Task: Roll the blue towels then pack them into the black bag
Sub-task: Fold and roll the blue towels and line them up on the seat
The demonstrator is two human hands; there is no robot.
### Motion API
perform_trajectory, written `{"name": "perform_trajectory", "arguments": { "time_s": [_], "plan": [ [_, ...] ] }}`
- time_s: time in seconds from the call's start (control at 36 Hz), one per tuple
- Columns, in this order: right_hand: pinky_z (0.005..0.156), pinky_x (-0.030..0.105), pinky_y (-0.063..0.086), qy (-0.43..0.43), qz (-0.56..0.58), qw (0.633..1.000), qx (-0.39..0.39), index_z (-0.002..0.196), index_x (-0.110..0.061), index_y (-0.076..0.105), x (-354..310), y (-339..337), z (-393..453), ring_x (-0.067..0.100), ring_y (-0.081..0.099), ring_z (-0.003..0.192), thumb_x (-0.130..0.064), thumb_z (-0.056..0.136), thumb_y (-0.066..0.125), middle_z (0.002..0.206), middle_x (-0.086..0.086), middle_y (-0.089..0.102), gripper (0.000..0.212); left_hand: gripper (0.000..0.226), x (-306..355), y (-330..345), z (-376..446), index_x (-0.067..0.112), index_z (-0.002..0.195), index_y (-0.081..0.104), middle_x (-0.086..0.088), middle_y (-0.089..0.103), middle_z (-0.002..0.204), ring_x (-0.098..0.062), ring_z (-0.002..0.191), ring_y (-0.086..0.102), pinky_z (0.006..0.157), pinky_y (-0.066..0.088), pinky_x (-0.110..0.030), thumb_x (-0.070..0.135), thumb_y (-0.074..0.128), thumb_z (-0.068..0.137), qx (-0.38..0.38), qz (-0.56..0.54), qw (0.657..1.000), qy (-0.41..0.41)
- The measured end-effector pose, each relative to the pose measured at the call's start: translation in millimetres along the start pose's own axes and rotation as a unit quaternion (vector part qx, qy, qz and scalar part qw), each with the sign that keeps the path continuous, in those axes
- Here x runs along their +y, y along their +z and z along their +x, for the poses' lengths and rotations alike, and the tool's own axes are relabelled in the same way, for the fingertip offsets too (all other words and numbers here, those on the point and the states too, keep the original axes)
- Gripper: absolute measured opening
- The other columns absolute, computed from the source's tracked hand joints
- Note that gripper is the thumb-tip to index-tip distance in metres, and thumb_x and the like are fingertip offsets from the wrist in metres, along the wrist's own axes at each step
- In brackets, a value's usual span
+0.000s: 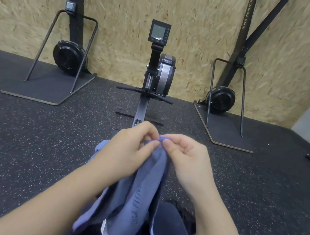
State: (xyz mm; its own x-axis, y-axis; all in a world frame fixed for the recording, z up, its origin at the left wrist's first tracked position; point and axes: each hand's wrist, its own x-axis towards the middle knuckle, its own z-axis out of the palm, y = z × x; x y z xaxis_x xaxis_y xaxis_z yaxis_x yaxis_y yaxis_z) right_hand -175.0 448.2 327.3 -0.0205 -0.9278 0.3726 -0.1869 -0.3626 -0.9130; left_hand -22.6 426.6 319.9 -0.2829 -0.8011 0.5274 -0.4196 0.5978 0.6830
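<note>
1. One blue towel (137, 196) is clearly in view, draped lengthwise over the rower (155, 72) rail and the person's lap, its top end lifted at the near end of the rail.
2. A second bunch of blue cloth (100, 147) shows just left of the rail, behind the left wrist; I cannot tell whether it is another towel or a fold of the same one.
3. The left hand (132, 150) pinches the towel's top edge between thumb and curled fingers, just above the rail.
4. The right hand (186, 159) pinches the same edge right beside it, fingertips nearly touching the left's, with the other fingers curled in.
5. The black bag is not in view, so packing has not begun, and no finished roll is visible.
6. Risk: both pinches sit close together at the middle of the edge, so the outer corners hang loose; a roll started like this would likely come out crooked or cone-shaped.
7. Risk: the towel straddles the narrow rail with its sides sagging, so slack cloth could slide off to the floor either side of the rail.
8. Risk: a light fingertip hold may slip as the first turn tightens.
9. Count: two hands, one sure towel, one rower, and two ski machines (68, 59), one on each side of the rower.
</note>
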Motion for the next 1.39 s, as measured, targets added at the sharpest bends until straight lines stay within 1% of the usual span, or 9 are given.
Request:
{"name": "perform_trajectory", "arguments": {
  "time_s": [0.19, 0.33, 0.56, 0.75, 0.86, 1.06, 1.19, 1.31, 1.39],
  "plan": [
    [0.073, 0.022, 0.050, -0.056, -0.026, 0.995, 0.084, 0.081, -0.018, 0.073, -16.9, -16.2, 8.6, 0.006, 0.067, 0.077, -0.006, 0.092, 0.058, 0.082, -0.004, 0.074, 0.022, 0.014, 7.8, -9.1, 17.6, 0.030, 0.089, 0.048, 0.015, 0.057, 0.072, 0.002, 0.070, 0.052, 0.062, 0.035, -0.012, 0.020, 0.057, 0.094, -0.044, 0.086, 0.995, 0.028],
    [0.067, 0.019, 0.049, -0.054, -0.012, 0.992, 0.114, 0.076, -0.024, 0.070, -19.1, -30.6, 18.3, 0.002, 0.062, 0.069, -0.006, 0.093, 0.057, 0.073, -0.012, 0.072, 0.028, 0.004, 10.8, -15.1, 26.8, 0.024, 0.098, 0.050, 0.009, 0.062, 0.082, -0.015, 0.079, 0.056, 0.069, 0.041, -0.030, 0.022, 0.053, 0.095, -0.080, 0.150, 0.985, 0.037],
    [0.070, 0.022, 0.049, -0.026, 0.011, 0.984, 0.178, 0.087, -0.015, 0.071, -9.5, -52.6, 35.8, 0.007, 0.063, 0.074, -0.011, 0.095, 0.056, 0.081, -0.005, 0.072, 0.018, 0.006, -13.6, -27.1, 31.7, 0.021, 0.096, 0.047, 0.007, 0.057, 0.079, -0.019, 0.076, 0.053, 0.063, 0.033, -0.032, 0.026, 0.050, 0.097, -0.086, 0.236, 0.968, 0.026],
    [0.068, 0.025, 0.046, 0.017, -0.014, 0.960, 0.278, 0.079, -0.022, 0.070, 9.4, -89.3, 48.2, 0.009, 0.059, 0.075, -0.016, 0.097, 0.052, 0.081, -0.004, 0.069, 0.027, 0.007, -44.6, -59.5, 33.8, 0.019, 0.095, 0.048, -0.002, 0.064, 0.088, -0.025, 0.082, 0.057, 0.065, 0.038, -0.034, 0.025, 0.045, 0.097, -0.064, 0.307, 0.949, -0.010],
    [0.069, 0.026, 0.042, 0.036, -0.076, 0.942, 0.324, 0.086, -0.014, 0.068, 24.6, -110.3, 47.7, 0.016, 0.058, 0.082, -0.016, 0.098, 0.050, 0.085, 0.000, 0.066, 0.021, 0.007, -56.0, -85.8, 36.0, 0.017, 0.090, 0.045, -0.002, 0.059, 0.085, -0.025, 0.078, 0.053, 0.066, 0.039, -0.035, 0.022, 0.047, 0.094, -0.036, 0.357, 0.933, -0.013],
    [0.076, 0.029, 0.038, 0.050, -0.169, 0.923, 0.341, 0.095, -0.012, 0.064, 41.5, -117.5, 43.5, 0.024, 0.057, 0.090, -0.018, 0.098, 0.049, 0.094, 0.007, 0.065, 0.016, 0.022, -46.2, -92.8, 49.3, 0.023, 0.098, 0.045, -0.003, 0.060, 0.089, -0.026, 0.083, 0.055, 0.072, 0.047, -0.038, 0.044, 0.046, 0.095, -0.005, 0.362, 0.932, -0.025],
    [0.074, 0.028, 0.034, 0.037, -0.218, 0.916, 0.335, 0.103, -0.010, 0.064, 32.4, -117.7, 41.0, 0.021, 0.053, 0.089, -0.020, 0.099, 0.047, 0.093, 0.002, 0.061, 0.021, 0.024, -41.2, -96.5, 53.0, 0.021, 0.119, 0.049, -0.009, 0.056, 0.102, -0.028, 0.094, 0.054, 0.076, 0.045, -0.036, 0.034, 0.044, 0.100, 0.004, 0.384, 0.922, -0.054],
    [0.070, 0.031, 0.039, 0.041, -0.229, 0.917, 0.323, 0.100, -0.016, 0.062, 27.7, -117.7, 43.5, 0.030, 0.062, 0.085, -0.026, 0.099, 0.045, 0.088, 0.009, 0.067, 0.020, 0.020, -45.1, -100.6, 52.1, 0.009, 0.109, 0.063, -0.010, 0.061, 0.094, -0.029, 0.094, 0.052, 0.078, 0.041, -0.036, 0.022, 0.052, 0.097, 0.030, 0.426, 0.902, 0.056],
    [0.071, 0.031, 0.035, 0.038, -0.237, 0.917, 0.319, 0.102, -0.013, 0.058, 21.0, -114.0, 43.5, 0.026, 0.055, 0.088, -0.026, 0.100, 0.041, 0.094, 0.004, 0.062, 0.021, 0.019, -46.5, -103.4, 52.4, 0.010, 0.101, 0.065, -0.007, 0.059, 0.091, -0.027, 0.091, 0.051, 0.075, 0.038, -0.033, 0.025, 0.054, 0.096, 0.050, 0.433, 0.898, 0.057]
  ]
}}
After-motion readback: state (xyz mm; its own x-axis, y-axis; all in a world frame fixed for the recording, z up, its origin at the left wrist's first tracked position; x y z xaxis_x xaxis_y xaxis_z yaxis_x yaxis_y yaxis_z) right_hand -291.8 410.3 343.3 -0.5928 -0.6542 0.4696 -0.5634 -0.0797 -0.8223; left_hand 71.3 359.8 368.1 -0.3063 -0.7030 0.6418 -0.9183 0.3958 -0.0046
